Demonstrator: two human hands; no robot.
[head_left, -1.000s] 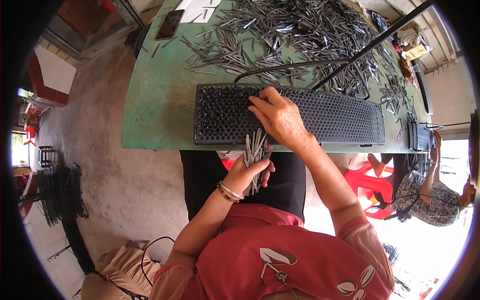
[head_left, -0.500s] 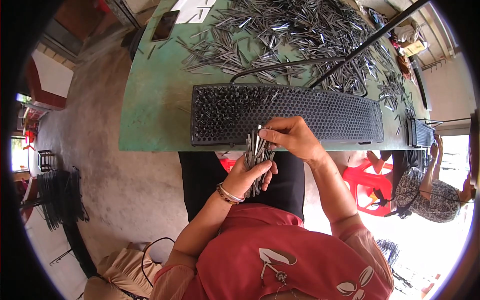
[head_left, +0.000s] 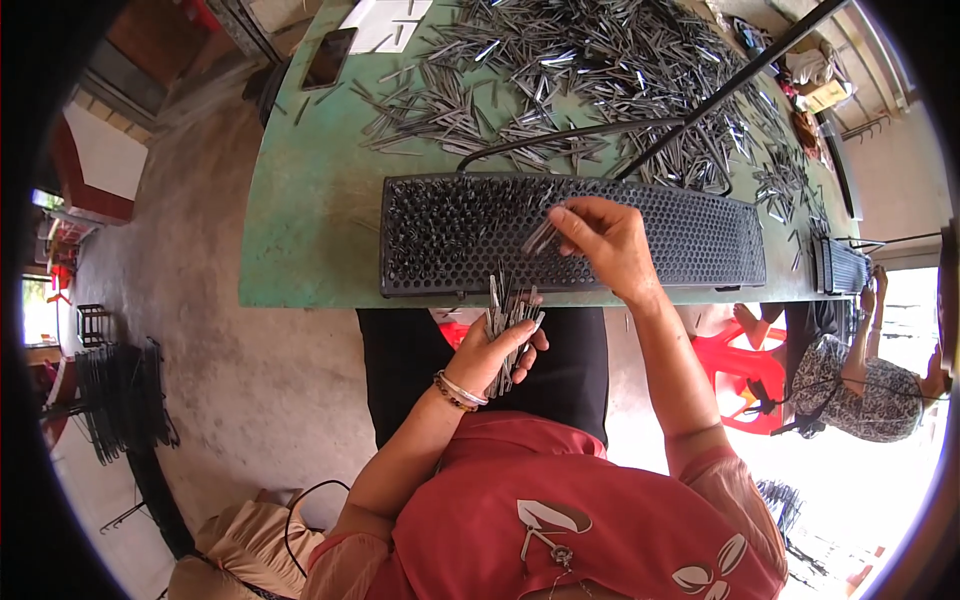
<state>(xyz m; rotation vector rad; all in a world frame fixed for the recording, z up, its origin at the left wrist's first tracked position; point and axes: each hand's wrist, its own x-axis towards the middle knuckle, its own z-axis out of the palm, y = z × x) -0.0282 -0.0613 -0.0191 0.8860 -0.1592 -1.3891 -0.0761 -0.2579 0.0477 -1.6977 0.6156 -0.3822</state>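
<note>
Nearest is the person's red top [head_left: 600, 480], with black trousers [head_left: 385, 370] beyond it. Above the lap, just on the near side of the table edge, the left hand [head_left: 496, 350] is curled around a loose bundle of thin grey strips [head_left: 508, 318], thumb laid across them, their far ends fanned out toward the table. Two bracelets [head_left: 458, 392] circle that wrist. A little farther and to the right, the right hand [head_left: 605, 240] pinches something slim and grey, seemingly a strip [head_left: 540, 237], between thumb and fingers; blur hides whether it is more than one. This hand is over the middle of a long black tray [head_left: 700, 240] full of round holes, which lies along the near edge of the green table [head_left: 300, 220]. The left part of the tray is crowded with dark pieces standing in the holes, while toward the right the rows of openings show plainly. Black rods [head_left: 735, 90] slant across the table on the tray's far side. Beyond, a broad heap of strips [head_left: 600, 60] spreads over the middle and right, and at far left lie a dark phone [head_left: 330, 58] and a white sheet [head_left: 378, 20] with some strips on it
</note>
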